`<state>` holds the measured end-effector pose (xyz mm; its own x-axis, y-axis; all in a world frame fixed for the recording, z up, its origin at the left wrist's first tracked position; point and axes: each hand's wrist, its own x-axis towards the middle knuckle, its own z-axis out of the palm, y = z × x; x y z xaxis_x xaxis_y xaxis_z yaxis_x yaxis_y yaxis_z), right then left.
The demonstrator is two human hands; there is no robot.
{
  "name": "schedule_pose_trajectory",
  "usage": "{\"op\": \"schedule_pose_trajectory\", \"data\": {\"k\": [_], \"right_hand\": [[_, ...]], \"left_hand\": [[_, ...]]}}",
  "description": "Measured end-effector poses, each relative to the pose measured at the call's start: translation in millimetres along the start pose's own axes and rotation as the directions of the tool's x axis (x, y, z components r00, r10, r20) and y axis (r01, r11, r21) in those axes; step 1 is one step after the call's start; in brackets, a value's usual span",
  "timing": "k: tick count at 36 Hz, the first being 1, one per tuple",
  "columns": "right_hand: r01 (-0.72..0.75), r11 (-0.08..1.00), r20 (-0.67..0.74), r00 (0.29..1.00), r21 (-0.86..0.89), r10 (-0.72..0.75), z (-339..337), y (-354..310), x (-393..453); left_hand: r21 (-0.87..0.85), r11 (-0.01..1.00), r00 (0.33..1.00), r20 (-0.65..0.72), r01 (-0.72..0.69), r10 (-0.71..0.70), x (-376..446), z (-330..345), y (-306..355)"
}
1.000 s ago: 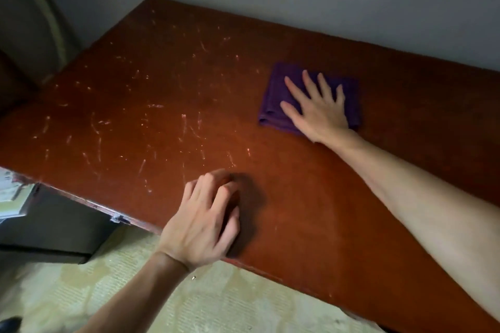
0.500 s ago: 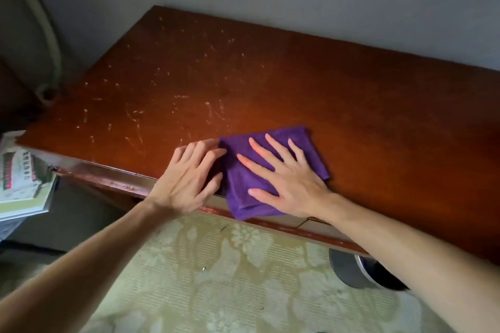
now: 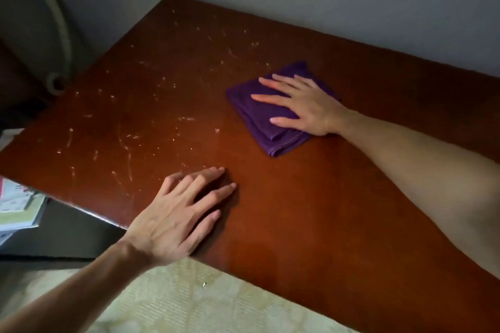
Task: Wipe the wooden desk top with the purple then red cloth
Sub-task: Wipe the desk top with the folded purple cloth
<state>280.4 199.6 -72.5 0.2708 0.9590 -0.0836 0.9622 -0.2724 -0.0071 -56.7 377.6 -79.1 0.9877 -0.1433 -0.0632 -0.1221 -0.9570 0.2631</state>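
- Right now the right hand (image 3: 305,104) lies flat on the folded purple cloth (image 3: 267,121), fingers straight and spread, pressing it onto the surface (image 3: 338,197) toward the far middle, a little short of the wall.
- The left hand (image 3: 176,213) rests on bare wood near the front edge, fingers slightly bent and holding nothing; the two hands are well apart.
- Pale scratch-like flecks (image 3: 127,140) cover the left half of the surface, while the right side looks plainer, so the left is probably where passes are most needed.
- To do this step well, I would keep the palm flat so the whole fold bears down, and sweep in overlapping lanes from wall to front edge.
- The folded layers show loose at the near corner; pressure too far back could let them roll or bunch.
- The left hand serves as a brace; lifting it when the cloth comes through would avoid a missed patch.
- No red cloth is in view, so the second wipe is not yet begun.
- No containers show; only some papers (image 3: 19,205) lie below the left edge of the surface.
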Motion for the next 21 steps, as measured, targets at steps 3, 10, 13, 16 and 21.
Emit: {"op": "schedule_pose_trajectory", "data": {"k": [3, 10, 13, 16, 21], "right_hand": [[-0.076, 0.997, -0.023, 0.997, 0.029, 0.076, -4, 38, 27], [-0.310, 0.942, -0.068, 0.945, 0.127, 0.320, -8, 101, 74], [-0.395, 0.906, -0.086, 0.908, 0.153, 0.410, -8, 114, 86], [-0.454, 0.879, -0.080, 0.880, 0.148, 0.468, -8, 113, 91], [-0.528, 0.834, -0.073, 0.836, 0.161, 0.544, -5, 93, 84]], "left_hand": [[0.015, 1.000, 0.999, 0.033, 0.011, -0.011, 1, 0, -2], [0.025, 1.000, 1.000, -0.009, -0.015, 0.015, 5, 3, -5], [0.018, 1.000, 1.000, -0.025, -0.015, 0.016, 8, 3, -6], [0.018, 0.999, 0.999, -0.035, -0.032, 0.033, 10, 4, -8], [-0.008, 0.999, 0.999, -0.029, -0.033, 0.033, 8, 4, -8]]}}
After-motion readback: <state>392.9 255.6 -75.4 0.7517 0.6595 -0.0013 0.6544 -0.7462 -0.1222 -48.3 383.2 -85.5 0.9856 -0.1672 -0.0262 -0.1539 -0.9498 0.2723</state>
